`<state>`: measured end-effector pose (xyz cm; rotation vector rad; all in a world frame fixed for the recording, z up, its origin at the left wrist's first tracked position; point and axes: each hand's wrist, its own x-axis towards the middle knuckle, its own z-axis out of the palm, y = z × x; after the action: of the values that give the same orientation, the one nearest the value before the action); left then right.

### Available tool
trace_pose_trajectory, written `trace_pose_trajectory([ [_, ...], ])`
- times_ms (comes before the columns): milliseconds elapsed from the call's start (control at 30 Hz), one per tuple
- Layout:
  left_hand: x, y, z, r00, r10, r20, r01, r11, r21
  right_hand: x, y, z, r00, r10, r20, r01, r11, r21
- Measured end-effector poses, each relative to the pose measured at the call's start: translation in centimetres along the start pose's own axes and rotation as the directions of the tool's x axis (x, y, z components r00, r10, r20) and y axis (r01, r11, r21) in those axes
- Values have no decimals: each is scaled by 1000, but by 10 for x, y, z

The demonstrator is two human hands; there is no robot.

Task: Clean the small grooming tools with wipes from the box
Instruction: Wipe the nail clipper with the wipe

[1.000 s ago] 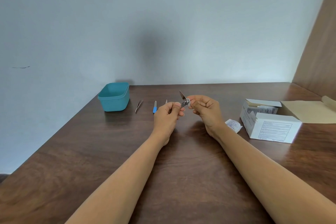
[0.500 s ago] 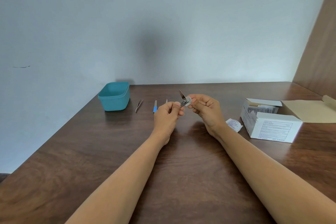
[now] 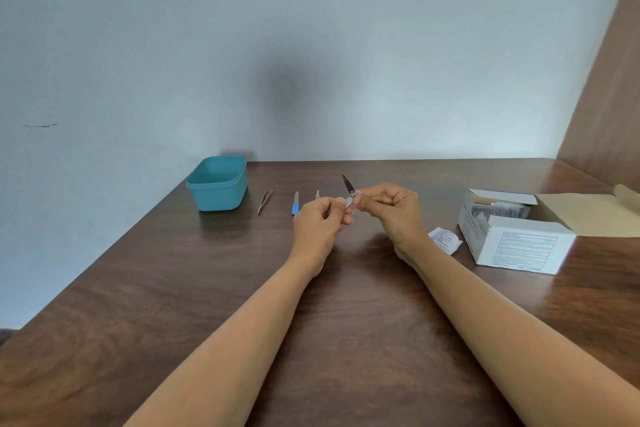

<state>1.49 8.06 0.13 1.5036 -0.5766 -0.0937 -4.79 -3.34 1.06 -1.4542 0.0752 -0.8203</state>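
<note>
My left hand point(image 3: 320, 218) grips a small metal nail clipper point(image 3: 348, 189) whose file blade sticks up and back. My right hand point(image 3: 391, 208) pinches a small white wipe point(image 3: 356, 194) against the clipper's hinge. Both hands hover just above the wooden table point(image 3: 207, 288), near its middle. Behind my left hand lie metal tweezers point(image 3: 265, 200), a blue-handled file point(image 3: 295, 203) and the tip of another metal tool point(image 3: 317, 193), mostly hidden by my fingers. The open white wipe box point(image 3: 519, 239) stands to the right with packets inside.
A teal plastic tub point(image 3: 218, 184) stands at the back left beside the wall. A torn wipe wrapper point(image 3: 445, 240) lies between my right wrist and the box. The box's brown flap point(image 3: 595, 215) lies open toward the wooden side panel at right.
Hardly anything differs: the wipe in my right hand has shifted slightly along the clipper near its hinge. The objects on the table have not moved.
</note>
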Motion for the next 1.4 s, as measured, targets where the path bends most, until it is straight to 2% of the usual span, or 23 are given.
trace_pose_trajectory([
  [333, -2, 1, 0, 1000, 6, 23, -6, 1000, -17, 0, 3, 0, 1000, 24, 17, -23, 1000, -16],
  [667, -2, 0, -2, 999, 33, 41, -33, 999, 10, 0, 2, -1, 999, 18, -34, -18, 1000, -22],
  [867, -3, 2, -1, 998, 42, 37, -41, 999, -8, 0, 1, 1, 999, 33, 24, -33, 999, -8],
  [1133, -3, 3, -1, 996, 59, 73, -59, 998, -11, -1, -4, 0, 996, 64, -64, -64, 998, 15],
  [1267, -4, 3, 0, 993, 71, 90, -71, 997, 0, 0, -2, -3, 988, 154, -28, -153, 987, 39],
  [1400, -4, 4, -1, 993, 79, 90, -79, 997, 6, -1, -3, -3, 988, 153, 32, -154, 988, 18],
])
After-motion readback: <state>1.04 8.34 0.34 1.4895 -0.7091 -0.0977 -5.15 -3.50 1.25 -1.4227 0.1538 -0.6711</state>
